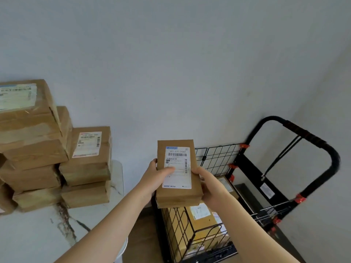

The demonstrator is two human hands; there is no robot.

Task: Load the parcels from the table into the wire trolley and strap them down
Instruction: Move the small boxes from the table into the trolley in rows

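Fingers of the left hand (152, 180) and right hand (208, 187) are curled round one parcel (178, 194), held above the wire trolley (177, 226). Some parcels (201, 223) are already loaded; a stack (57, 158) is left along the rear edge of the worktop (34, 236). Strapping is judged outstanding.

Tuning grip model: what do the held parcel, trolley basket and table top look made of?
Held parcel: matte brown kraft paper or cardboard, white printed label. Trolley basket: thin black wire grid, likely coated metal. Table top: smooth white with dark veins, marble or imitation; cannot tell.
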